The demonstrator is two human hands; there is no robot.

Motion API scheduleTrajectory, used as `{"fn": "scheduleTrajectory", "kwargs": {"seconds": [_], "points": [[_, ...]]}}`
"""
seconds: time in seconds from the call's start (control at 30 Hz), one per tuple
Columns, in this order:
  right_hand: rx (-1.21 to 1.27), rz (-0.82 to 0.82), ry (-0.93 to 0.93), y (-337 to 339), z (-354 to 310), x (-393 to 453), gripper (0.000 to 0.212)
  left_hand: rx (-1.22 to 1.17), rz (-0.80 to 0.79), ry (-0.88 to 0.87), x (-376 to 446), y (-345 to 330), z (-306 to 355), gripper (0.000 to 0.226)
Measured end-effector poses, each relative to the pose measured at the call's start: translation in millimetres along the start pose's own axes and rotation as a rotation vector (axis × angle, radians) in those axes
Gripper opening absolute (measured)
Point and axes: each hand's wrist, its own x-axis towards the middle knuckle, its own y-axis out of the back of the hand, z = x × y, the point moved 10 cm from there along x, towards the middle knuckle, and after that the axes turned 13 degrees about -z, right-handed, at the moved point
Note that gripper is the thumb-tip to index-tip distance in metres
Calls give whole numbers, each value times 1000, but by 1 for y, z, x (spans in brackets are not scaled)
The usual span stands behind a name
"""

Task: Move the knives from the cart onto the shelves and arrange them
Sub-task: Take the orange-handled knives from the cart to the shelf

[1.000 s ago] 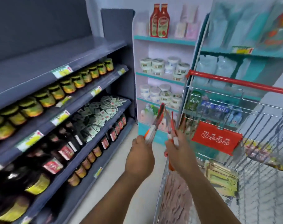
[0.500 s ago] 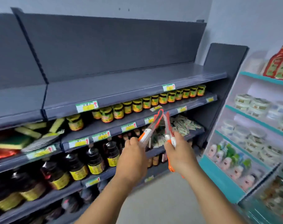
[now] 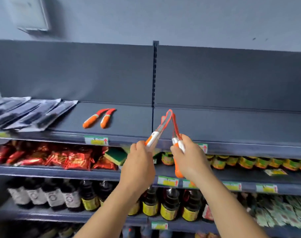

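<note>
The left hand (image 3: 139,162) has its fingers curled tight around the orange and white handle of one knife (image 3: 159,129). The knife sticks up out of the fist and leans to the right. The right hand (image 3: 187,160) grips what looks like two more knives (image 3: 176,134) by their handles, with the fingers wrapped round them. An orange handle end pokes out below the palm. These blades lean to the left, so the tips of the knives from both hands meet near the top, like a tent.

Both arms reach forward and up, with the fists close together, in front of the edge of the top shelf (image 3: 215,131).

The blades look thin and shiny, with red covers along their edges. The handles look smooth and rounded.

Two more orange knives (image 3: 99,118) lie flat, side by side, on the top shelf, to the left of the hands. Further left on the same shelf lie flat, dark packs (image 3: 31,114) in clear wrap. The shelf is dark grey and smooth.
</note>
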Motion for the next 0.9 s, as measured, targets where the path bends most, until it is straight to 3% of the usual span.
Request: {"fn": "scheduleTrajectory", "kwargs": {"seconds": [0.33,0.7,0.9], "points": [[22,-132,127,-78,-90,118,23,120,98,208,74,83,-87,15],[-165,-263,-10,-152,-90,249,30,272,15,303,179,70,-122,63],[-211,-269,-96,-167,-80,292,42,351,-22,287,215,61,-131,45]]}}
